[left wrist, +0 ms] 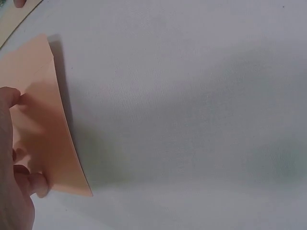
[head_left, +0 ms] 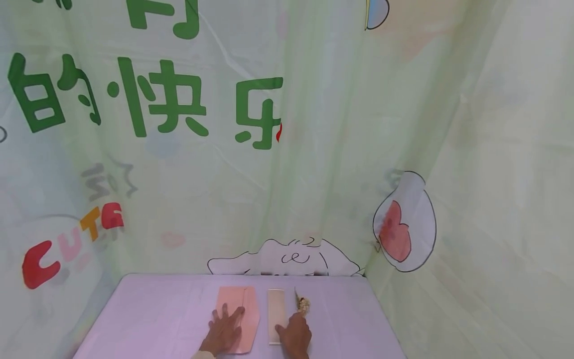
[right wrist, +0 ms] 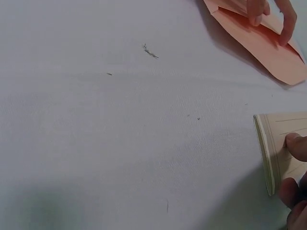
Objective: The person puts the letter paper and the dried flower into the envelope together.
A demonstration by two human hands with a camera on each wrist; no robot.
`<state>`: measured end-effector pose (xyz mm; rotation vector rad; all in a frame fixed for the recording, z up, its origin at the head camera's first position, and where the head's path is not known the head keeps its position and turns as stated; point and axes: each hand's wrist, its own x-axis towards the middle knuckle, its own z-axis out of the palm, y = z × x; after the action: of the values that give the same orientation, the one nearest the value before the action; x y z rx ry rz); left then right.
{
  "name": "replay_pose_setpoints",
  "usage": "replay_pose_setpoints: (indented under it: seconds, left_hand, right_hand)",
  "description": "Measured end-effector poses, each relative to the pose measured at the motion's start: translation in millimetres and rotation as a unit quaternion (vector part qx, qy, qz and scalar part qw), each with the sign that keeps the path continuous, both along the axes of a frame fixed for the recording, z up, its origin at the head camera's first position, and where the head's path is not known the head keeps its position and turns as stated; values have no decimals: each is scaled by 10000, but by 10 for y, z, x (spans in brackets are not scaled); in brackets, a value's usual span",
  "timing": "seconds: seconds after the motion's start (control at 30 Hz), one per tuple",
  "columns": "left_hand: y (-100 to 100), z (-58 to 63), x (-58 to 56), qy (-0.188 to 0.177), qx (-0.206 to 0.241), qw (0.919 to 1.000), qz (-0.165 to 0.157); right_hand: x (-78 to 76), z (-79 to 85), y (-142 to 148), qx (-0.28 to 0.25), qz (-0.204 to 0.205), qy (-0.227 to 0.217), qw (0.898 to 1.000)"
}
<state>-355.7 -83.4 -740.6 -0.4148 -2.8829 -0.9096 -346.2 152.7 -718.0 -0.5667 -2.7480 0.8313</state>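
Observation:
A salmon-pink paper envelope [head_left: 250,324] lies on the table under my left hand [head_left: 224,329], whose fingers are spread with the tips pressing on it. In the right wrist view, those fingertips rest beside the edge of a fold. Just to the right is a folded sheet of cream lined letter paper [head_left: 275,309]. My right hand [head_left: 297,334] is at its near right edge. The thumb [right wrist: 296,145] lies on top of the paper, and the other fingers curl beside its edge. Directly beyond the right knuckles lies a small dried flower sprig [head_left: 304,305], its lower end hidden.
The pale lilac table [head_left: 157,314] has rounded far corners. Printed curtains [head_left: 314,149] with green characters and cartoon drawings hang behind it and along both sides. Thin dark plant bits [right wrist: 150,51] are scattered on the table surface near the hands.

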Motion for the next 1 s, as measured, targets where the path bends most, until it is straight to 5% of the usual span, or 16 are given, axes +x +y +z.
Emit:
replay_pose_setpoints:
  seconds: [0.3, 0.6, 1.0]
  left_hand:
    - [29, 22, -25, -64, -171, 9997, 180]
    - [47, 133, 12, -468, -154, 9988, 77]
    - [34, -60, -53, -146, -58, 9997, 163]
  right_hand:
    - [-18, -24, -69, -86, -113, 70, 9999]
    - [-25, -56, -118, -716, -1027, 261, 9918]
    - [-26, -66, -82, -1894, -1646, 693, 9655]
